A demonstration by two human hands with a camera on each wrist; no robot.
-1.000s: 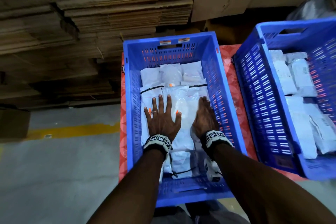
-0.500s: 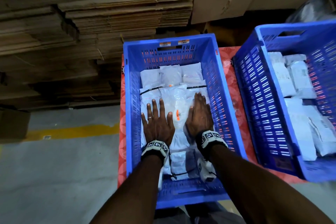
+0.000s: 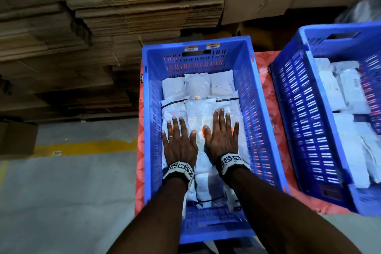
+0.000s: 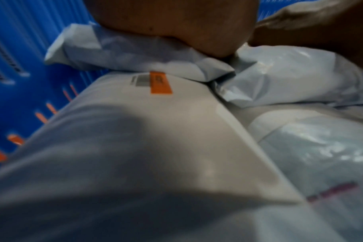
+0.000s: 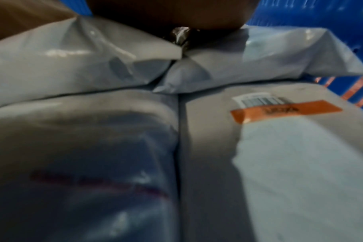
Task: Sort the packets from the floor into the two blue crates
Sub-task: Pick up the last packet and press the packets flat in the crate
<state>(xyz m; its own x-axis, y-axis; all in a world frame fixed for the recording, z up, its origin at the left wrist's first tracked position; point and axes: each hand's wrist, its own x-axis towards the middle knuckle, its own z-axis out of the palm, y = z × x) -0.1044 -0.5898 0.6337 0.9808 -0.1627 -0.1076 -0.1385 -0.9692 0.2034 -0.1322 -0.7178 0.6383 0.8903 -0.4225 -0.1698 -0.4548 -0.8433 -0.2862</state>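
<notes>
packets (image 3: 201, 113) fill the near crate (image 3: 255, 97); your left hand (image 3: 179, 140) and right hand (image 3: 221, 136) press them flat, fingers spread.

- We can read no text in any view; every print is blurred or too small.
- On the near crate (image 3: 257, 109), at its 12 o'clock wall, two orange-and-white stickers (image 3: 202, 47) carry barcodes, illegible.
- A white packet (image 5: 280, 147) bears a barcode label (image 5: 257, 100) with an orange strip (image 5: 284, 110) of dark print, unreadable.
- Another packet (image 4: 155, 131) shows a grey barcode patch beside an orange tag (image 4: 160, 83), lettering smeared.
- Both wristbands (image 3: 232, 160) show black-and-white square marker patterns.
</notes>
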